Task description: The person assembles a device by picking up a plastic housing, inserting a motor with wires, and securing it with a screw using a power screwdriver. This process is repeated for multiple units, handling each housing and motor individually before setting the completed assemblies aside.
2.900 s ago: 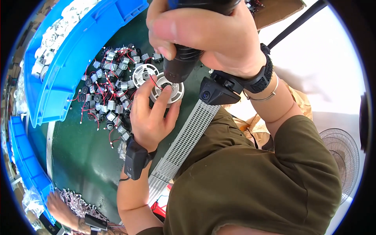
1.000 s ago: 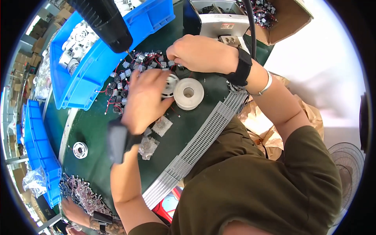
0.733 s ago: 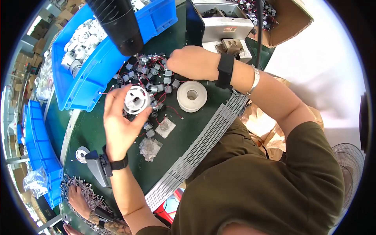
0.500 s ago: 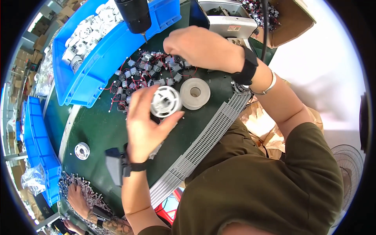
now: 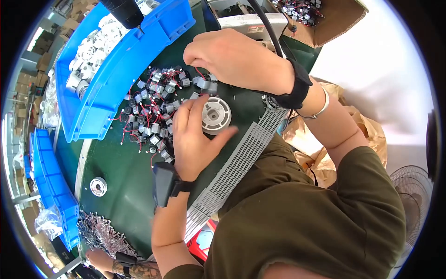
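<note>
A fan (image 5: 412, 197) stands near a white wall (image 5: 367, 69).

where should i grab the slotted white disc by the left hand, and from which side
Probably the round outer rim, coming from above and the right. The slotted white disc shows its flat, pierced face upward; its right edge looks bare, while the left hand overlaps the left edge.

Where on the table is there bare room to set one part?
Widest: the table between the lone disc, motors, wires and left forearm. Narrower: between the large disc and rail. Crowded: between the big blue bin and left hand, where motors are piled.
</note>
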`<state>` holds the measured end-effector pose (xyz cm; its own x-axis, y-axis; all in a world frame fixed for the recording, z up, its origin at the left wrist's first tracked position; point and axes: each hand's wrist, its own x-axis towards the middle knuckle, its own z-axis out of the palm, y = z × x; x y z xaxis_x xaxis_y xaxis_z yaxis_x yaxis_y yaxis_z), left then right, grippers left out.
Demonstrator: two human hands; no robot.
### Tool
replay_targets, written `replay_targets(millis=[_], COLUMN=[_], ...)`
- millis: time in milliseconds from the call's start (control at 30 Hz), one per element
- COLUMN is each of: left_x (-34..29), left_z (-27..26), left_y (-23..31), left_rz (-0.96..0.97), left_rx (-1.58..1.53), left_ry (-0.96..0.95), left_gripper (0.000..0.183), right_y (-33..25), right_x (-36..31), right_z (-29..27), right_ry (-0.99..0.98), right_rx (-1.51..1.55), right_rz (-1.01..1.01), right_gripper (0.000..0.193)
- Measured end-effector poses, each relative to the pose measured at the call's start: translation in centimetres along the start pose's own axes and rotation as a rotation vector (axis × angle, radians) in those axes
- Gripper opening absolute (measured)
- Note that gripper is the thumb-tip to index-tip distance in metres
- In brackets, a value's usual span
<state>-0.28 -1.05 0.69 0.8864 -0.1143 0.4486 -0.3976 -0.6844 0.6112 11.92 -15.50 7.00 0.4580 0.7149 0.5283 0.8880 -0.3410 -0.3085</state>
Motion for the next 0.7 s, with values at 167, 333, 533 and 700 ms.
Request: replay_targets(millis=[167,333,533,700], left_x=[0.9,4.3,5.2,5.3], left_z=[-1.3,-1.2,-1.4,-1.8], left_y=[-3.0,-2.9,-3.0,-4.1], left_rz=[-0.169,-0.312,-0.365,0.019], left_rx=[-0.193,-0.268,-0.123,0.217], left_ry=[0.258,0.097,0.022,0.190], left_gripper=[0.050,0.064,0.025,0.027], right_y=[-0.1,-1.0,-1.2,-1.8], right_x=[0.2,0.8,1.4,1.1], right_z=[0.2,0.4,0.1,-1.0], right_ry=[0.043,0.081,0.315,0.337], right_rx=[0.053,0.082,0.043,0.100], right_rz=[-0.042,-0.024,-0.062,0.006], right_gripper=[0.008,0.009,0.007,0.008])
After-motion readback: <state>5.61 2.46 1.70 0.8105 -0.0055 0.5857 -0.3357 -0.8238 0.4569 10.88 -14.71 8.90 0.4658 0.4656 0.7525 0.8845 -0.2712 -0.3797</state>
